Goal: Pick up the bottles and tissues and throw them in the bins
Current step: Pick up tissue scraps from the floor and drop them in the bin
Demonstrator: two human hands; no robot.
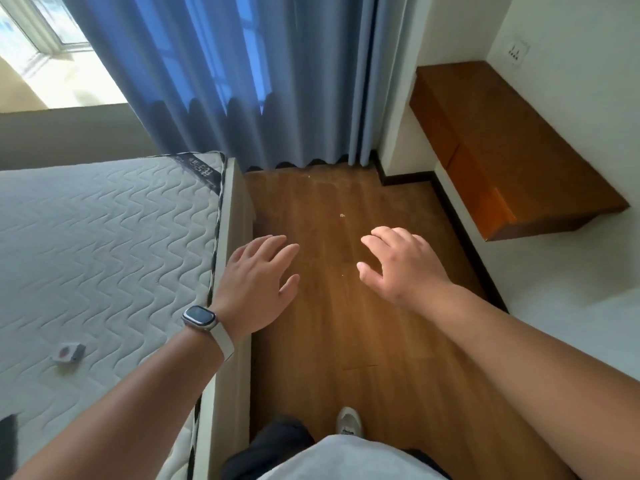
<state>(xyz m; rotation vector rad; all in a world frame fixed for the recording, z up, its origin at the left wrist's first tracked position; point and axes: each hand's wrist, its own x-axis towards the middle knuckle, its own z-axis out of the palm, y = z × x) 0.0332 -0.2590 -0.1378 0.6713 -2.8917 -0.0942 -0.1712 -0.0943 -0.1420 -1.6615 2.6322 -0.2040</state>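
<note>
2 hands are held out over the floor [346, 341], well apart and holding nothing: the left hand [258, 285] with fingers straight, at the bed's edge, the right hand [401, 268] with fingers loosely spread. The open strip of floor is bounded by the bed [104, 237] on the left, the curtain [242, 81] ahead and a wall-hung cabinet [512, 150] on the right. 1 small box [67, 353] lies on the bed. Where the bottles, tissues and bins are cannot be told.
</note>
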